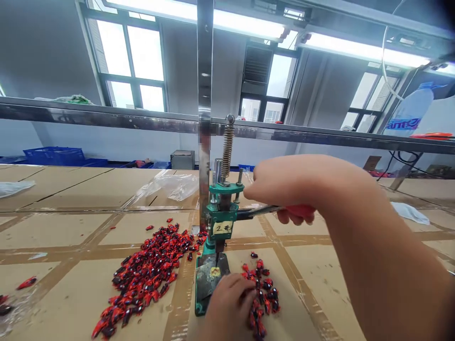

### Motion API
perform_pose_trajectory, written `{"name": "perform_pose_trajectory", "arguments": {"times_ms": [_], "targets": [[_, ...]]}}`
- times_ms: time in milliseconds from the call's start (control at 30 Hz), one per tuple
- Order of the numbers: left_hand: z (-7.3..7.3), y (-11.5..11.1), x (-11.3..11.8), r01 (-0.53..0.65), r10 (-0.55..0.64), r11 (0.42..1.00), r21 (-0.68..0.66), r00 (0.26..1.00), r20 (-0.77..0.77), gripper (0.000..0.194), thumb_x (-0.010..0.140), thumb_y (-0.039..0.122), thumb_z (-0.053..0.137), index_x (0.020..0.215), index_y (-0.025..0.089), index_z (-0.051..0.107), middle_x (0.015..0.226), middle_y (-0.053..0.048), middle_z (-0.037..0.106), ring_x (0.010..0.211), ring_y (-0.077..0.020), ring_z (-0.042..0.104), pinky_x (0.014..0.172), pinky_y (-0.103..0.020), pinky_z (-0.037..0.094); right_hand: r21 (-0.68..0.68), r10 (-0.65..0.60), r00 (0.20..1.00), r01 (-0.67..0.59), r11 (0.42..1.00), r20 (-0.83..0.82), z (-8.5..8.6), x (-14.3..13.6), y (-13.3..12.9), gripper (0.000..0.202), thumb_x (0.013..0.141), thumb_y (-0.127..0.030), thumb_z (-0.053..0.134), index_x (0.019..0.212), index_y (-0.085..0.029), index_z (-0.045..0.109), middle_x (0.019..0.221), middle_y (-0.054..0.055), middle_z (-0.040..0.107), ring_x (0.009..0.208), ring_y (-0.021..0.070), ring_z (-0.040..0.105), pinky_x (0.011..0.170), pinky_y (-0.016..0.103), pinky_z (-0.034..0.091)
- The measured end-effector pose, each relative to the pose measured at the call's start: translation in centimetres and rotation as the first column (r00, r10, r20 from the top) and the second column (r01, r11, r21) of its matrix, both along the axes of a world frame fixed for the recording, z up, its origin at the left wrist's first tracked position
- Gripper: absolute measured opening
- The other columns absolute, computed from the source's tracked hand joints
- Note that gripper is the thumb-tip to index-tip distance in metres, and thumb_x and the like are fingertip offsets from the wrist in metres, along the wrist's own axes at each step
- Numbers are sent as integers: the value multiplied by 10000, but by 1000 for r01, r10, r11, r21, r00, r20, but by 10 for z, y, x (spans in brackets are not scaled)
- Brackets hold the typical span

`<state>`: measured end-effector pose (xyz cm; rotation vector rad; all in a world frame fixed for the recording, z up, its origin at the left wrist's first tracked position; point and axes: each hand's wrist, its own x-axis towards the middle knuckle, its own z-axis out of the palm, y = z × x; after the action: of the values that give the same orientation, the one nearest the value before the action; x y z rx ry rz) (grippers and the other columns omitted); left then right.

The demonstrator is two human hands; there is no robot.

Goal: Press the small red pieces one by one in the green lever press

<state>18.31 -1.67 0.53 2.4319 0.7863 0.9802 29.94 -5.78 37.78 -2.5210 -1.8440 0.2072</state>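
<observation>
Hands: right (284,187) clenched around press lever (280,210), left (229,303) curled on press base (208,279).

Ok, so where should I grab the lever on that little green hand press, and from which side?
Grip the red-sleeved handle end of the green hand press, coming from above on the press's right. The lever juts out sideways to the right, and the sleeve sits farthest from the pivot. The right hand wraps it there; the left hand rests at the base plate.
</observation>
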Motion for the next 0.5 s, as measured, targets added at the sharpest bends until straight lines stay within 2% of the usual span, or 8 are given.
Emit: {"name": "perform_pose_trajectory", "arguments": {"times_ms": [67, 100, 167, 200, 267, 333, 433, 500], "targets": [[-9, 15, -62, -121, 118, 992, 42, 991, 70, 206, 981, 353, 571, 1026, 300, 765, 921, -9, 781, 872, -174, 720, 820, -271, 580, -135, -54, 998, 59, 989, 40, 4, -8, 0, 350, 793, -448, 577, 587, -181, 670, 477, 92, 594, 439, 244, 601, 512, 424, 491], [-10, 27, -91, -230, 226, 972, 45, 972, 69, 230, 980, 400, 568, 1002, 299, 774, 926, -14, 777, 855, -182, 715, 798, -276, 571, -177, -68, 996, 77, 981, 53, 5, -10, 0, 387, 806, -461, 545, 564, -183, 662, 483, 98, 611, 440, 244, 609, 526, 434, 504], [-7, 55, -136, -419, 421, 907, 46, 905, -59, 288, 925, 496, 627, 1063, 291, 777, 1021, -41, 759, 962, -238, 689, 881, -349, 544, -191, -64, 996, 75, 979, 59, 7, -11, 0, 458, 827, -487, 498, 519, -180, 642, 507, 113, 638, 463, 243, 631, 564, 439, 527], [-3, 69, -150, -444, 448, 894, 63, 878, -170, 324, 914, 493, 637, 1133, 293, 765, 1034, -53, 746, 985, -260, 673, 893, -378, 526, -186, -63, 996, 73, 980, 61, 7, -10, 1, 493, 838, -498, 478, 496, -176, 629, 522, 122, 648, 479, 242, 642, 582, 439, 536], [9, 89, -159, -424, 432, 899, 111, 815, -387, 309, 915, 420, 633, 1167, 295, 761, 1023, -67, 728, 994, -282, 651, 897, -407, 491, -184, -66, 996, 77, 980, 65, 7, -6, 2, 536, 857, -507, 449, 476, -171, 619, 544, 134, 659, 512, 241, 659, 612, 433, 550], [22, 98, -152, -360, 370, 923, 134, 741, -560, 255, 924, 327, 591, 1073, 278, 792, 1012, -87, 718, 1008, -296, 643, 894, -418, 464, -188, -74, 995, 85, 979, 66, 6, -3, 4, 544, 863, -529, 442, 503, -172, 639, 542, 134, 657, 529, 246, 666, 616, 429, 555], [39, 98, -136, -300, 318, 941, 157, 627, -711, 293, 916, 206, 507, 903, 202, 800, 1042, -143, 717, 1042, -325, 645, 909, -443, 440, -186, -71, 995, 84, 979, 75, 5, -2, 4, 526, 860, -544, 452, 553, -175, 667, 543, 130, 658, 530, 250, 664, 600, 427, 554], [49, 95, -131, -268, 303, 948, 173, 586, -751, 308, 887, 149, 481, 871, 166, 789, 1059, -173, 722, 1064, -342, 646, 932, -458, 427, -165, -60, 995, 72, 984, 79, 7, -4, 3, 506, 861, -511, 451, 553, -175, 669, 550, 125, 666, 508, 240, 654, 590, 426, 552]]}}
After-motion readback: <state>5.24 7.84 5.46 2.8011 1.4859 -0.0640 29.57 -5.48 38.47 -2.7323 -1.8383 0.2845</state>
